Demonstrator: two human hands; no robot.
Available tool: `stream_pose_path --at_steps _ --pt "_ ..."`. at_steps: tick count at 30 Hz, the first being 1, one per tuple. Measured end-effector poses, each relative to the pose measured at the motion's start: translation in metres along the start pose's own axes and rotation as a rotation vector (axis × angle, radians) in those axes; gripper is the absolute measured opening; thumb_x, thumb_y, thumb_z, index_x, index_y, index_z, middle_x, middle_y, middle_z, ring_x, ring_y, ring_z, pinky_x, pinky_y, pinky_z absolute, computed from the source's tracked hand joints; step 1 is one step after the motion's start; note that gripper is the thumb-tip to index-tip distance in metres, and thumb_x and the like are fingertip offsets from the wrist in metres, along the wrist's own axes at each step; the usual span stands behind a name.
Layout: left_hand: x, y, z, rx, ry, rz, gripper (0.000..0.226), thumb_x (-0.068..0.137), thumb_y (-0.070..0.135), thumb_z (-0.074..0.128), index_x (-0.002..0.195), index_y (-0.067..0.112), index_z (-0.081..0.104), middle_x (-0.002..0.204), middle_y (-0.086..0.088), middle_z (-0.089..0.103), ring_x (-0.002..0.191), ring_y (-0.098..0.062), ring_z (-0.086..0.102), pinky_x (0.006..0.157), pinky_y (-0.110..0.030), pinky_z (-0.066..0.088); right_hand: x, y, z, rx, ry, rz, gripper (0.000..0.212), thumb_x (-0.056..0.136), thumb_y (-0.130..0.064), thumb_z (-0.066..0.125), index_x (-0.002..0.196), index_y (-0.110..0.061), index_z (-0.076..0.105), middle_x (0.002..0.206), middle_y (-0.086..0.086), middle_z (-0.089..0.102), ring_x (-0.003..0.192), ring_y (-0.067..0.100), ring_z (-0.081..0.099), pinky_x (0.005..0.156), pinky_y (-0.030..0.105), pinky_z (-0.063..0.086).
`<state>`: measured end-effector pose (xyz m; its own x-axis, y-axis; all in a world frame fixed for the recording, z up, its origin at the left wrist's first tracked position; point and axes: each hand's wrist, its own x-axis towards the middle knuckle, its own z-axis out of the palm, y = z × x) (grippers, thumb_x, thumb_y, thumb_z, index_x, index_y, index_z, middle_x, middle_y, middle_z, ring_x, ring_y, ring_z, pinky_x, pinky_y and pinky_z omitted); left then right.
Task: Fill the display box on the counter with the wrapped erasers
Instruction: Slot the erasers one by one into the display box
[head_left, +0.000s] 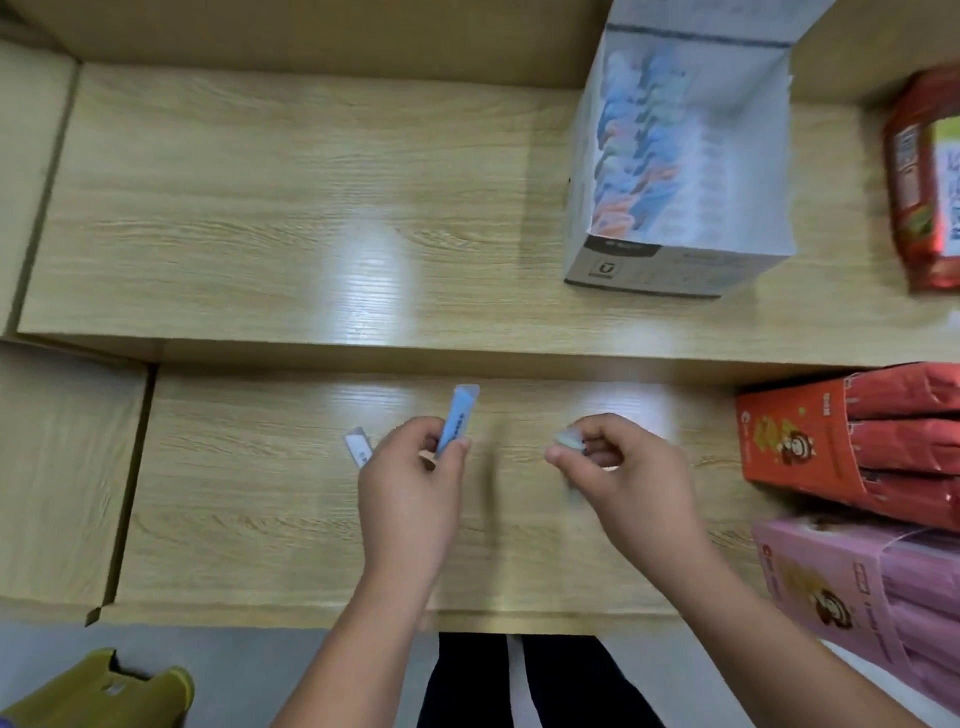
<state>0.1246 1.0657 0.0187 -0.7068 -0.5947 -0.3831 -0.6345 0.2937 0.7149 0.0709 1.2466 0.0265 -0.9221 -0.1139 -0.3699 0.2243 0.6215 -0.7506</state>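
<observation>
The white display box stands on the upper wooden shelf at the right, holding rows of wrapped erasers in blue, green and orange. Over the lower shelf, my left hand pinches a blue wrapped eraser that points upward. A white wrapped eraser sticks out at the left side of that hand. My right hand grips a pale green wrapped eraser between thumb and curled fingers. Both hands are well below and left of the box.
A red snack pack lies at the upper shelf's far right. A red carton and a pink carton of packets stand at the lower shelf's right. A yellow object sits on the floor at lower left.
</observation>
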Motion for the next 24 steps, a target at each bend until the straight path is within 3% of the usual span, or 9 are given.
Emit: stream_pose_path --at_steps 3,8,11,16,20,24 --pt "0.012 0.046 -0.011 -0.144 0.006 0.14 0.014 0.086 0.031 0.073 0.082 0.044 0.07 0.072 0.018 0.065 0.063 -0.004 0.058 0.058 -0.013 0.041 0.012 -0.038 -0.044 0.086 0.119 -0.105 0.012 0.074 -0.033 0.08 0.078 -0.037 0.069 0.076 -0.022 0.069 0.068 -0.003 0.064 0.059 0.005 0.044" --pt "0.033 0.125 -0.022 -0.267 -0.055 0.389 0.019 0.091 0.028 0.072 0.087 0.047 0.071 0.057 0.019 0.049 0.052 -0.003 0.044 0.051 -0.011 0.035 0.033 -0.099 -0.114 0.213 0.225 -0.301 0.013 0.072 -0.039 0.073 0.085 -0.037 0.071 0.07 -0.014 0.07 0.061 0.002 0.065 0.056 0.006 0.044" --pt "0.047 0.162 -0.021 -0.341 -0.108 0.429 0.019 0.093 0.027 0.069 0.088 0.044 0.073 0.056 0.019 0.052 0.049 -0.002 0.042 0.046 -0.011 0.034 0.057 -0.117 -0.141 0.234 0.229 -0.347 0.007 0.081 -0.03 0.072 0.088 -0.033 0.072 0.076 -0.011 0.072 0.063 0.008 0.069 0.058 0.013 0.052" --pt "0.067 0.199 -0.004 -0.384 -0.207 0.471 0.018 0.096 0.024 0.066 0.087 0.036 0.077 0.07 0.014 0.068 0.053 0.003 0.049 0.051 -0.008 0.039 0.101 -0.123 -0.146 0.127 0.187 -0.401 0.013 0.087 -0.027 0.068 0.098 -0.035 0.069 0.083 -0.013 0.069 0.075 0.01 0.069 0.074 0.031 0.057" --pt "0.073 0.202 0.011 -0.364 -0.263 0.498 0.021 0.096 0.023 0.066 0.091 0.04 0.078 0.077 0.013 0.073 0.054 0.003 0.053 0.054 -0.006 0.041 0.119 -0.112 -0.13 0.051 0.105 -0.456 0.02 0.084 -0.019 0.074 0.092 -0.037 0.069 0.086 -0.022 0.069 0.078 0.001 0.068 0.066 0.009 0.049" --pt "0.075 0.192 0.023 -0.311 -0.274 0.474 0.02 0.096 0.028 0.066 0.095 0.045 0.076 0.084 0.014 0.075 0.063 -0.008 0.063 0.063 -0.021 0.054 0.125 -0.1 -0.122 -0.075 0.077 -0.501 0.018 0.081 -0.022 0.076 0.089 -0.036 0.069 0.09 -0.02 0.066 0.086 0.001 0.065 0.069 0.01 0.049"
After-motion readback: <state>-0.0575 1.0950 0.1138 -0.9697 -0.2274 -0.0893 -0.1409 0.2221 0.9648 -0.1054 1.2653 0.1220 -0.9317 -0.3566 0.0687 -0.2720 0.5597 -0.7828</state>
